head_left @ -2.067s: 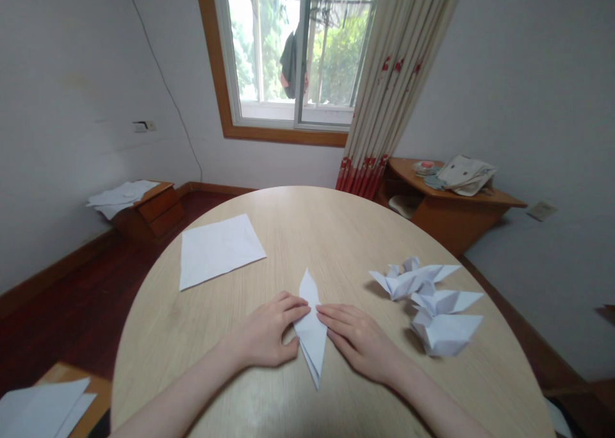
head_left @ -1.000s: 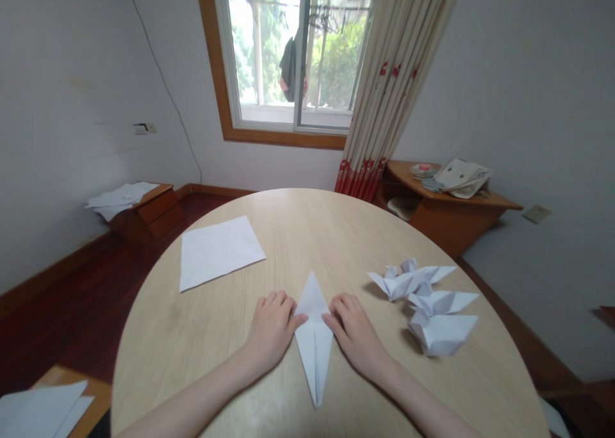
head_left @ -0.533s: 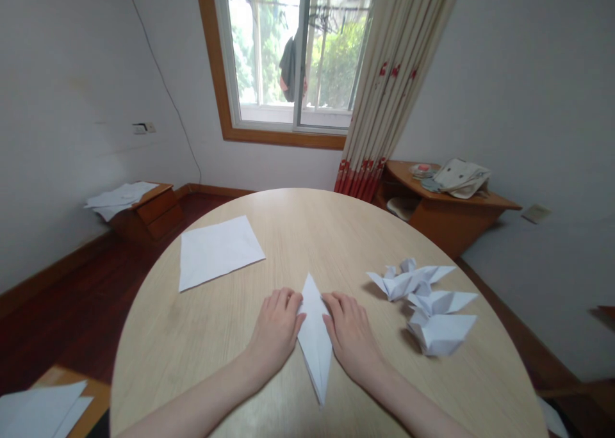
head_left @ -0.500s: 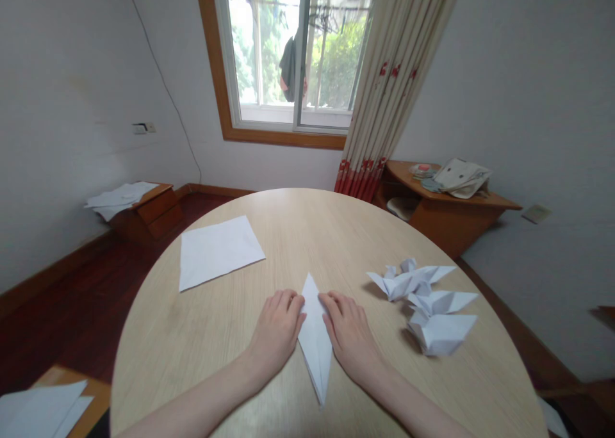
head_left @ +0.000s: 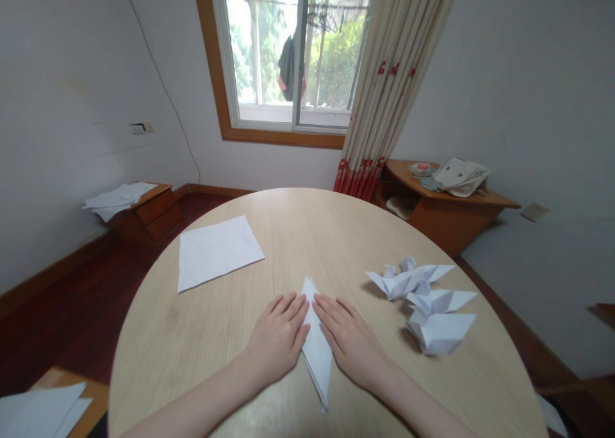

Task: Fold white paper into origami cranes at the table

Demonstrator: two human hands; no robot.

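Note:
A narrow, diamond-shaped piece of folded white paper [head_left: 317, 355] lies on the round table between my two hands, its long axis pointing away from me. My left hand [head_left: 280, 332] rests flat along its left edge, fingertips on the upper part. On the opposite side my right hand [head_left: 348, 335] lies with fingers stretched out, tips pressing the upper right edge. Both hands are open and cover parts of the paper's sides. Layers show apart at the top point and along the lower left edge.
White sheets of paper [head_left: 220, 252] lie at the table's [head_left: 307, 214] left. Several folded paper figures [head_left: 442, 332] stand together at the right. More sheets [head_left: 43, 409] lie on a low surface at lower left. A corner shelf [head_left: 456, 217] stands beyond the table.
Both hands have moved inward and flattened over the upper edges of the folded paper. Its top now looks narrower, with split tips. The other papers have stayed put.

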